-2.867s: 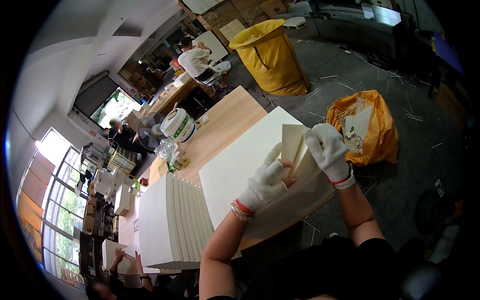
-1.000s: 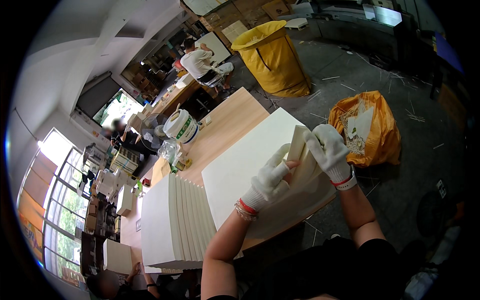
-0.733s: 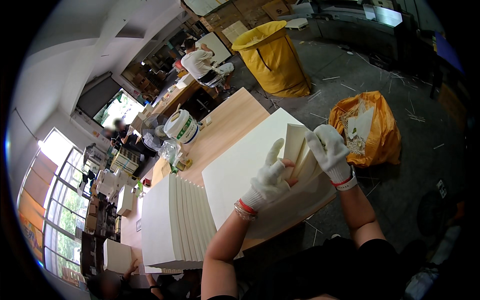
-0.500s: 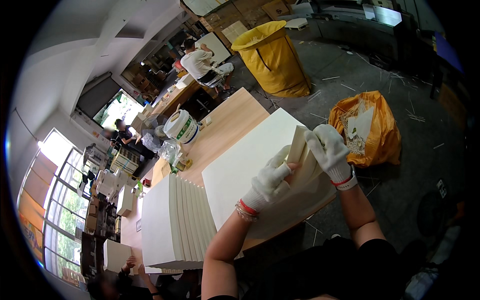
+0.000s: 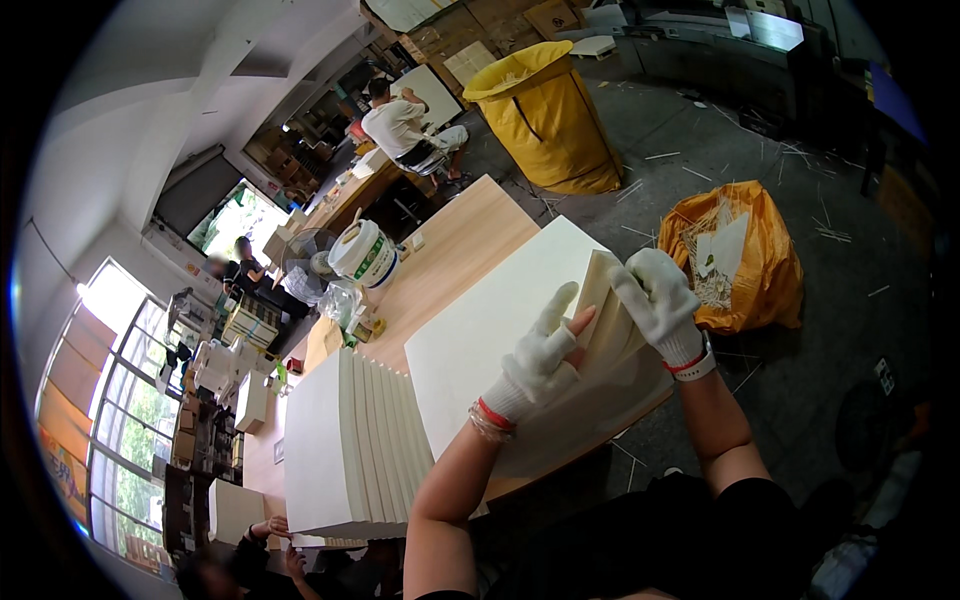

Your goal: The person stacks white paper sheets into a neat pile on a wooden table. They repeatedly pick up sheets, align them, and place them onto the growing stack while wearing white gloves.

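Observation:
A narrow white box-like piece (image 5: 603, 310), with a flat cream side and folded-looking edges, stands tilted over a large white board (image 5: 500, 310). My right hand (image 5: 655, 300), in a white glove with a red cuff, is curled over its upper right edge and grips it. My left hand (image 5: 540, 355), gloved too but with bare fingertips showing, lies against its left side. Its fingers are spread, the index stretched upward. Left of the board, a stack of thick white panels (image 5: 345, 440) leans in a fanned row.
A wooden table (image 5: 465, 235) carries the board, a white bucket (image 5: 362, 253) and a clear plastic bag (image 5: 340, 303). On the floor stand a tall yellow bag (image 5: 545, 120) and an orange sack (image 5: 770, 270) of scraps. A co-worker's hands (image 5: 275, 527) are beyond the panels; others work farther back.
My left fingers have loosened from the white piece and spread, the index lifting away. My right hand stays on it. The co-worker's hands at lower left have shifted.

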Available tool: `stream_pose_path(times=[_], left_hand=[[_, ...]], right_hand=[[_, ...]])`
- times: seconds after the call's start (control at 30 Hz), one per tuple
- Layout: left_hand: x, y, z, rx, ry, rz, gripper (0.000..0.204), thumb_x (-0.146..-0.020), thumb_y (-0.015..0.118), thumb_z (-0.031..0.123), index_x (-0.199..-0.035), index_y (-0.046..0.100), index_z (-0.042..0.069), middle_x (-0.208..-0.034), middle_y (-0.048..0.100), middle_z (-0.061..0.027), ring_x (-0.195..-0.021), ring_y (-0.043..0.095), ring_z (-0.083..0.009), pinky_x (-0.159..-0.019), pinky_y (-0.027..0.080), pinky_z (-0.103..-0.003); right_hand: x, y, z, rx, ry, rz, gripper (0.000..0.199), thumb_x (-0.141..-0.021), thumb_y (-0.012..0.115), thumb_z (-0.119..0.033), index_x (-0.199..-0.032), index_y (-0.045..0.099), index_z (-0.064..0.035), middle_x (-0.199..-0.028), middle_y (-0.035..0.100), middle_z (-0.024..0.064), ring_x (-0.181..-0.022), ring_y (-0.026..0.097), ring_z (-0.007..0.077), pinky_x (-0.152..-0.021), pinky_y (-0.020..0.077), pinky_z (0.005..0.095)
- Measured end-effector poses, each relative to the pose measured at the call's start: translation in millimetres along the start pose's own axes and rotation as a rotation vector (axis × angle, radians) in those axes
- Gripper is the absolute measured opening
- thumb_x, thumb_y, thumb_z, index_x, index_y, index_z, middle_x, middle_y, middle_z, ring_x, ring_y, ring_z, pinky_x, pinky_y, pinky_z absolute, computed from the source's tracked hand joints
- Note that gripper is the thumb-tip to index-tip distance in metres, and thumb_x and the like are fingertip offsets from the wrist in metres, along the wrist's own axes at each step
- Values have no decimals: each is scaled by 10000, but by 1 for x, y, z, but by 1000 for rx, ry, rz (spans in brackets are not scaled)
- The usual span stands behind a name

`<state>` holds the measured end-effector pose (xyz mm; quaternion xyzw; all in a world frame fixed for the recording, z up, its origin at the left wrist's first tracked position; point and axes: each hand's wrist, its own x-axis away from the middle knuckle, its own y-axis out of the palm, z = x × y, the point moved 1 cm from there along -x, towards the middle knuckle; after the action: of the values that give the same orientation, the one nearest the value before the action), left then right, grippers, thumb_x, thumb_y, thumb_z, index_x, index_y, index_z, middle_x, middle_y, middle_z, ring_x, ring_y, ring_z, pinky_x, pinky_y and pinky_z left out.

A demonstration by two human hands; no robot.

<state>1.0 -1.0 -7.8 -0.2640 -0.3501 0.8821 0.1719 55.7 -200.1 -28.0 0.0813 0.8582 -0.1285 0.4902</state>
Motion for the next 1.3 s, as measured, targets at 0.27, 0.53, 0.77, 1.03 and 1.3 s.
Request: stream_pose_path(times=[0.27,0.53,0.77,1.03,1.3], left_hand=[[-3,3,1,-34,14,32,341,-712,739,4,-1031,625,46,-1452,325,-258,-1067,601,-324,-926,452,-370],[-3,-1,3,-18,-8,-11,362,-745,666,-32,-1094,625,54,-1480,286,-252,-1028,614,-290,-919,459,-366],[-3,2,-4,-57,43,2,410,-698,734,-39,-1082,627,56,-1470,294,-260,-1017,620,-270,-907,469,-362],[-5,3,4,-149,46,55,434,-680,761,-25,-1087,629,45,-1449,338,-247,-1030,623,-279,-885,483,-350],[-7,-2,18,-48,-3,3,314,-729,716,-12,-1030,631,24,-1426,375,-246,-1230,492,-368,-956,445,-374]], right_hand=[[2,-1,2,208,-266,23,115,-825,591,-34,-934,591,-1,-749,502,111,-695,527,290,-615,439,381],[3,-1,6,59,-188,35,74,-830,605,-34,-895,593,-3,-755,501,106,-671,512,282,-610,431,371],[1,2,1,36,-46,34,97,-879,588,-78,-823,578,1,-736,498,100,-676,507,285,-614,417,384],[1,-3,-2,-22,15,22,140,-900,572,-95,-800,554,2,-717,489,118,-690,512,293,-634,424,381],[5,1,2,96,-106,35,66,-870,583,-59,-873,574,6,-744,489,115,-691,516,282,-630,434,365]])
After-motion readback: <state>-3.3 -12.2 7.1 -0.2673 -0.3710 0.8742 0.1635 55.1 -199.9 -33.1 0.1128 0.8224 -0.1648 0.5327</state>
